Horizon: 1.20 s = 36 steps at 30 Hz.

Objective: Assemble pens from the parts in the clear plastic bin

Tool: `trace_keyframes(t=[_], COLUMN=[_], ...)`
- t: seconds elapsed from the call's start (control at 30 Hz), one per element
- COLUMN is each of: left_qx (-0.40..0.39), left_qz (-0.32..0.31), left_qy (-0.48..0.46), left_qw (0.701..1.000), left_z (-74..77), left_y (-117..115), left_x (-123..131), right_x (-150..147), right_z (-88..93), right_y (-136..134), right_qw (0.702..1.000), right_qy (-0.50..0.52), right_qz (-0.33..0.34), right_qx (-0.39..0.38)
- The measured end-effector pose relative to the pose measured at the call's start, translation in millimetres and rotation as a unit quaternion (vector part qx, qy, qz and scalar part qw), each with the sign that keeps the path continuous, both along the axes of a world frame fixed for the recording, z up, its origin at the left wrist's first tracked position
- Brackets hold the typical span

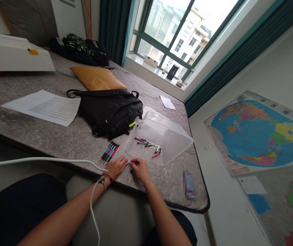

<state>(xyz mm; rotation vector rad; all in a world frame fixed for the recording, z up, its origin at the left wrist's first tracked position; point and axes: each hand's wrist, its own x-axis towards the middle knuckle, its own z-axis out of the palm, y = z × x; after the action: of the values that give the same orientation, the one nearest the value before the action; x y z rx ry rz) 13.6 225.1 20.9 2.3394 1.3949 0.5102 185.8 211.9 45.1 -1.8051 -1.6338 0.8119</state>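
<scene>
Near the mattress's front edge, my left hand [117, 167] and my right hand [139, 167] meet, fingertips pinched around a small item between them that is too small to name. A small dark piece [131, 171] shows just under my right fingers. Left of my hands, several pens [110, 152] with red, teal and black barrels lie side by side. Beyond my right hand is a clear plastic box [172, 145], with loose red, teal, white and black pen parts [148, 145] seen in it.
A black backpack [110, 111] sits behind the pens, with a printed sheet [46, 107] to its left and a brown envelope [99, 78] behind. A white cable [59, 159] crosses over my left wrist. A blurred item [189, 185] lies at the right.
</scene>
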Motion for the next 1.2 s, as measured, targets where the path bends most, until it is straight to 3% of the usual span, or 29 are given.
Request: trace_keyframes(t=[0.23, 0.63, 1.2], left_qx=[0.004, -0.013, -0.030], left_qz=[0.022, 0.048, 0.062], left_qy=[0.000, -0.051, -0.044], left_qw=[1.000, 0.997, 0.997], left_z=[0.7, 7.5, 5.9], left_y=[0.3, -1.3, 1.0], left_x=[0.8, -2.5, -6.7], right_x=[0.4, -8.2, -22.3], right_z=[0.1, -10.6, -12.6], right_y=[-1.7, -13.0, 7.8], right_qw=[0.998, 0.996, 1.000], right_qy=[0.031, 0.063, -0.012], right_qz=[-0.051, -0.068, 0.008], right_qx=[0.028, 0.015, 0.001])
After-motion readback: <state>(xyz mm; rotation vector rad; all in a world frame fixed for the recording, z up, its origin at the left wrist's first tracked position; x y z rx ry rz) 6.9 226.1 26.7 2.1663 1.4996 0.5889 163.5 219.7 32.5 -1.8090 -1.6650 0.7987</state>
